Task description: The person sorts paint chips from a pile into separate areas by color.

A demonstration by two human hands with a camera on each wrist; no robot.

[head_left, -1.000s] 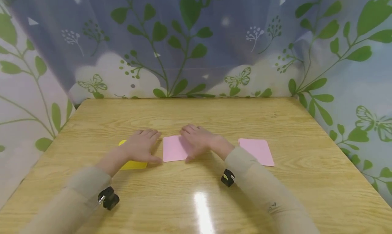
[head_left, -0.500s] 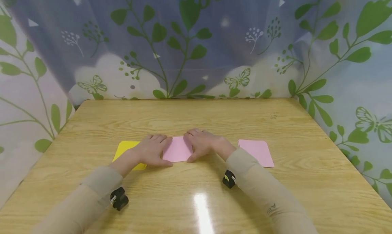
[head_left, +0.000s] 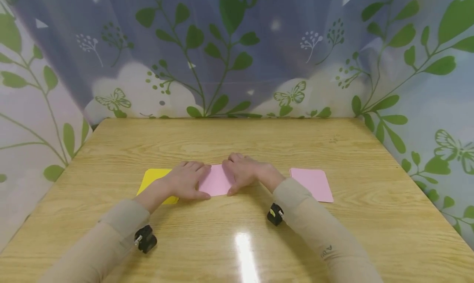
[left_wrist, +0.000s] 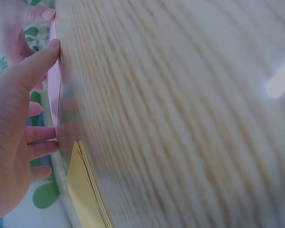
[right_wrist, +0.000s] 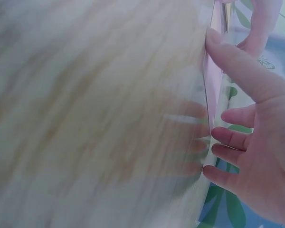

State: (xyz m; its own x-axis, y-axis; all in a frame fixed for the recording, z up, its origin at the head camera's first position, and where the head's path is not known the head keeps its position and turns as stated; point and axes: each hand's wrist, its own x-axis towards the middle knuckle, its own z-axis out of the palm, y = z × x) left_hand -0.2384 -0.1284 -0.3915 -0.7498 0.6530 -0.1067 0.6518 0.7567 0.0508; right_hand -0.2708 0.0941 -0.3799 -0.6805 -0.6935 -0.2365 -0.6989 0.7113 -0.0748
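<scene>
A pink paper square (head_left: 216,180) lies flat on the wooden table, between both hands. My left hand (head_left: 187,181) rests at its left side, covering that edge; in the left wrist view the thumb (left_wrist: 45,57) touches the near edge and the other fingers spread out fairly straight. On the right side my right hand (head_left: 242,172) lies over the opposite edge, its thumb (right_wrist: 223,47) on the near edge in the right wrist view, fingers extended. A stack of yellow paper squares (head_left: 152,180) sits left of the pink one, partly hidden under my left hand and wrist.
A second stack of pink paper squares (head_left: 314,184) lies to the right, partly behind the right sleeve. The wooden table (head_left: 237,135) ends at a leaf-patterned curtain (head_left: 237,81) at the back. Light glares near the front.
My left hand has moved right from over the yellow stack onto the pink square's left side, uncovering more yellow. My right hand has stayed nearly in place, shifting slightly right.
</scene>
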